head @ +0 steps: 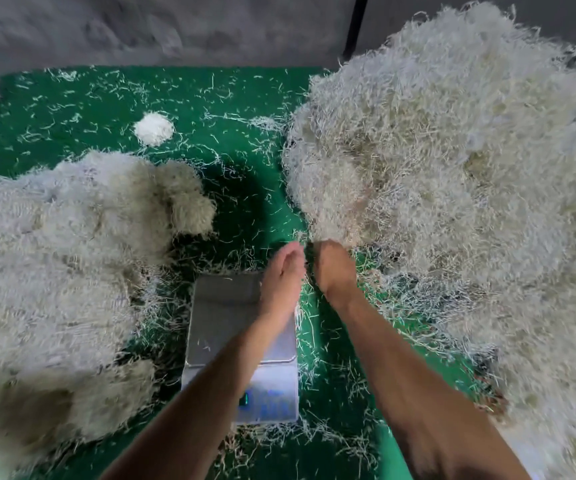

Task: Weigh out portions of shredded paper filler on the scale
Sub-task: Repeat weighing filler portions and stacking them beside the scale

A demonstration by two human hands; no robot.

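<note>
Green mat (210,109) across the whole work surface, littered with loose paper strands; can't tell whether floor or table underneath. Grey rough wall (141,26) along the far edge, dark vertical pole (355,26) against it at far right. Big pile of shredded paper filler (452,161) on the right, reaching up past the mat's far edge. Second, lower pile (64,254) on the left, running toward the near-left corner. Small round white clump (154,128) alone on the mat, far centre-left. Silver scale (231,327) near centre between the two piles, platter bare apart from a few strands, display at its near end blurred and unreadable. Left hand (281,275) stretched over the scale's far right corner, fingers straight, holding nothing. Right hand (333,265) just beside it at the near edge of the right pile, fingers buried in the strands, grip state can't tell.
</note>
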